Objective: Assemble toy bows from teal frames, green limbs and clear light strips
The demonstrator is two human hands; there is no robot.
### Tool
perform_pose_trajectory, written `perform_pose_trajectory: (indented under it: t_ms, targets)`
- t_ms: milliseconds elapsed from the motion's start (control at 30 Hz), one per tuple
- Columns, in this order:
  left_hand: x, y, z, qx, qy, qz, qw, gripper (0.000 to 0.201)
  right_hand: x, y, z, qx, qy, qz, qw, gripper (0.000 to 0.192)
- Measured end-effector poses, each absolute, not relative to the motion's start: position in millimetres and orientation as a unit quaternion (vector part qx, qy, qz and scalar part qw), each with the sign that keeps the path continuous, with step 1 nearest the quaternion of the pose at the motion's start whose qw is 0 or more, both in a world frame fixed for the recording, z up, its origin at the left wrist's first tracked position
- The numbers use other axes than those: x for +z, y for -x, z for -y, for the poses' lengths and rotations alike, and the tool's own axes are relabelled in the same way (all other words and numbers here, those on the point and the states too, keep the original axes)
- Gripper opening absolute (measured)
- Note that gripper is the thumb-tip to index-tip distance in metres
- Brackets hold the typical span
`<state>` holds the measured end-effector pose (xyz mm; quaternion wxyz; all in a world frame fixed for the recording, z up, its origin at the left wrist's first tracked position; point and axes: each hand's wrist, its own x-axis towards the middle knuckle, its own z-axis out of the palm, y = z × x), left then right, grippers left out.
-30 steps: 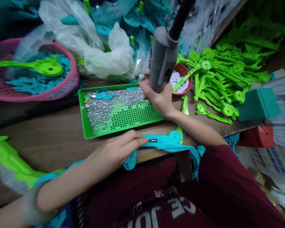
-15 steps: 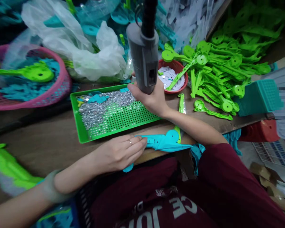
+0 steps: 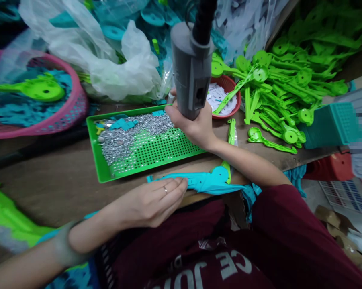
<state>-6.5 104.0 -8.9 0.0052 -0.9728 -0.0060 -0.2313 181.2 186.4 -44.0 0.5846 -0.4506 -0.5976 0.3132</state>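
My right hand grips a grey hanging power screwdriver, held upright over the right end of a green perforated tray that holds several small silver screws. My left hand rests with its fingers on a teal plastic part lying along the near edge of the wooden table. The screwdriver's tip is hidden behind my right hand.
A pile of green plastic parts lies at the right, beside a small red bowl of white pieces. A pink basket with teal parts and a green piece sits at the left. Clear plastic bags fill the back. A teal box stands far right.
My left hand has slid back along the teal part toward me, uncovering its left end. The screwdriver swung left and then back right over the tray's end.
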Motion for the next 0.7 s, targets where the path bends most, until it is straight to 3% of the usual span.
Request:
perform_pose_trajectory:
  t_ms: [133,467,700]
  targets:
    - [-12.6,3.4,-101.9,-0.215,0.976,0.026,-0.005,0.027,-43.5,-181.2,-186.8,0.325,0.456,0.589,0.582,0.031]
    - [-5.8,-9.0,-27.9,-0.120,0.962,0.219,0.113,0.043,-50.1,-185.6,-186.3,0.351,0.445,0.563,0.601,0.042]
    - [-25.5,-35.5,-2.1,-0.204,0.896,0.382,0.100,0.034,-14.0,-183.3,-171.1,0.314,0.427,0.578,0.620,0.039]
